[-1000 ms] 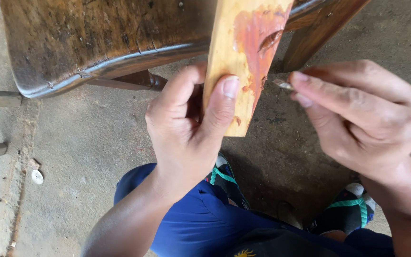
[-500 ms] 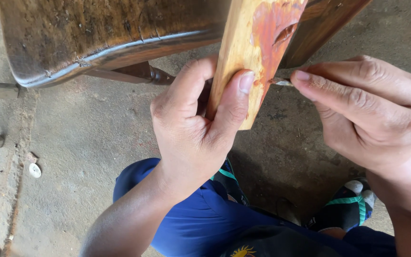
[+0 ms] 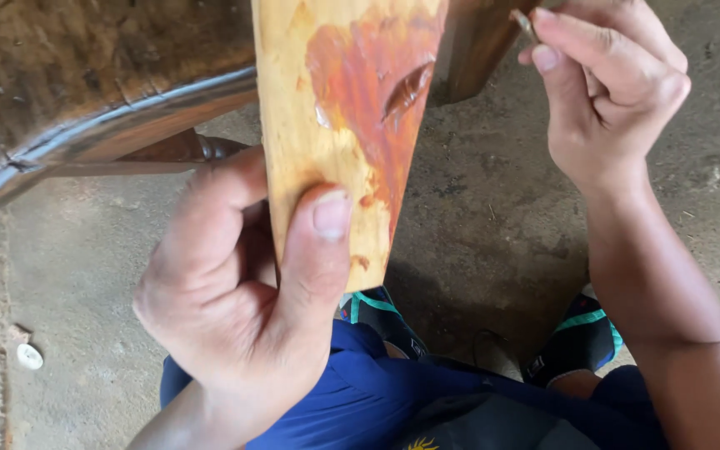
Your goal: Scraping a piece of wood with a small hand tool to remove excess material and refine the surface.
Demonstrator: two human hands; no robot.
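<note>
Nearest, at the bottom edge: blue shorts and dark sandals with teal straps, seemingly of someone crouched or seated low over the concrete floor.

Just above, left hand closed around the lower end of a pale wooden plank, thumb pressed flat on the front face, fingers wrapped behind. Gripped low and firmly, likely to keep the board steady and its upper face free. Plank held upright, slightly tilted, its lower end above the knees, its top running out of view. On its face an orange-red patch, glossy like resin or stain, with a dark slanted gouge in the middle.

Right hand raised beside the plank's upper right, apart from the wood, fingers pinched shut on a small thin metal piece — nail or blade tip, too small to tell. Pinch grip with the tip showing, apparently for fine control near the gouge.

Behind the plank, a worn dark wooden table with a metal-banded edge and a leg behind the board; possibly a stool instead. On the floor far left, a small white round scrap.
</note>
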